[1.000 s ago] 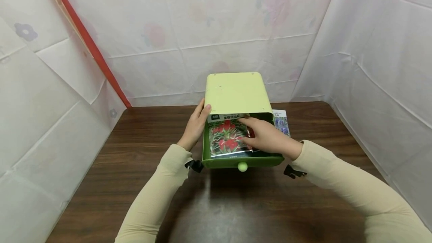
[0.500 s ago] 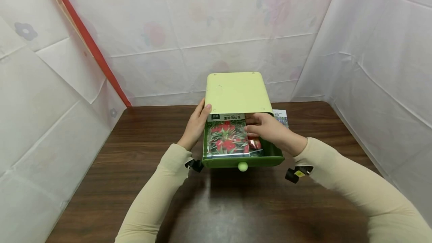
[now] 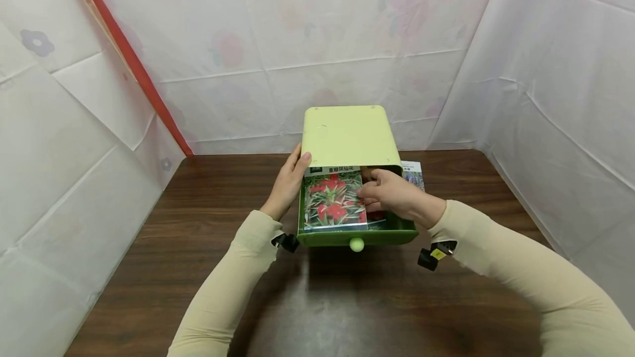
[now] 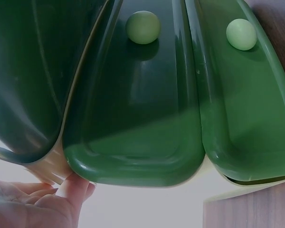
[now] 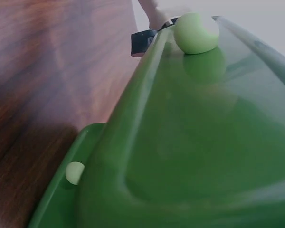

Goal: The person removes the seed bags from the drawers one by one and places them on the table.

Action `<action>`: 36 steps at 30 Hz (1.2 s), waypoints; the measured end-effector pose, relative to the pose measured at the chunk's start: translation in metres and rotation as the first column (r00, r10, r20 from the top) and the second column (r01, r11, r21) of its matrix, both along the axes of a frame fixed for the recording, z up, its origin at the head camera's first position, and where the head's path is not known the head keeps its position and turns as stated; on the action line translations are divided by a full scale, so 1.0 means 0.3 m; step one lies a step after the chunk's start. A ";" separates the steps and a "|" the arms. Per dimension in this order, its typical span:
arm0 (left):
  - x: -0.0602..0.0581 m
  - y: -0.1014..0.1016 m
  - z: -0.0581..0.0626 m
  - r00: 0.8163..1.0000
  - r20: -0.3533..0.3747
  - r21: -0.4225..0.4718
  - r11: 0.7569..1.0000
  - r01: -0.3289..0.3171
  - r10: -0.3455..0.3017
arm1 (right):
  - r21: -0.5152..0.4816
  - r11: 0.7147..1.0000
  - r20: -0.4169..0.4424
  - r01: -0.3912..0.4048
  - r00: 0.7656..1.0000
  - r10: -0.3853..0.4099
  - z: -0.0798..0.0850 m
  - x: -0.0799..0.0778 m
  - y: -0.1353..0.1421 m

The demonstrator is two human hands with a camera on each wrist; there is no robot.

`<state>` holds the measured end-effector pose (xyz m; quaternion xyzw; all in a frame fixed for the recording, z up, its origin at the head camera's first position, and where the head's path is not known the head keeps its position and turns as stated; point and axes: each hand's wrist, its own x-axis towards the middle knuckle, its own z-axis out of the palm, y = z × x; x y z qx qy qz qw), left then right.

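A pale green drawer cabinet point(image 3: 349, 134) stands on the table with its green top drawer point(image 3: 322, 240) pulled out. A seed packet with red flowers point(image 3: 333, 203) lies in the drawer's left part, and another packet point(image 3: 378, 223) shows partly beneath the right hand. My left hand point(image 3: 286, 185) rests along the cabinet's left side, thumb at the top front edge; the left wrist view shows that thumb point(image 4: 75, 187) beside the drawer fronts. My right hand point(image 3: 392, 194) reaches into the drawer's right part, fingers bent; I cannot tell whether they pinch a packet.
A packet with blue-purple flowers point(image 3: 414, 176) lies on the dark wooden table point(image 3: 218, 191) right of the cabinet. Lower drawers with round knobs point(image 4: 241, 34) are closed. A white patterned sheet point(image 3: 278, 48) hangs behind. Black cameras point(image 3: 285, 243) sit on both wrists.
The right hand has moved off the red-flower packet into the right part of the drawer. That packet has shifted slightly left and lies straighter. The left hand has stayed put.
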<state>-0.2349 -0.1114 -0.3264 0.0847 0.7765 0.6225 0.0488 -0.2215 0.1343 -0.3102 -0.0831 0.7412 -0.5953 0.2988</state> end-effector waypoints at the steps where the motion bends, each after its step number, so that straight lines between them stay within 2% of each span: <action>1: 0.000 0.000 0.000 1.000 0.000 0.001 1.000 0.003 -0.003 | 0.014 1.000 0.003 -0.005 1.000 0.005 -0.001 0.002 -0.001; 9: 0.004 0.002 0.003 1.000 0.007 -0.012 1.000 -0.009 0.009 | 0.039 0.997 -0.010 -0.066 0.998 0.066 -0.010 0.006 -0.006; 16: -0.066 -0.015 -0.096 0.999 -0.018 0.001 1.000 -0.029 0.029 | 0.047 0.998 -0.047 -0.028 0.998 0.031 -0.001 0.007 -0.001; 23: -0.074 -0.022 -0.090 1.000 0.007 -0.001 1.000 -0.013 0.013 | 0.019 1.000 -0.034 -0.016 0.999 0.016 0.013 0.001 0.011; 28: -0.075 -0.025 -0.095 1.000 -0.008 -0.001 1.000 -0.013 0.013 | -0.044 0.999 0.012 -0.001 1.000 0.001 0.028 -0.002 0.021; 36: -0.073 -0.023 -0.111 0.999 -0.037 0.010 1.000 -0.025 0.026 | -0.093 0.995 0.053 -0.024 0.998 0.029 0.046 0.011 0.044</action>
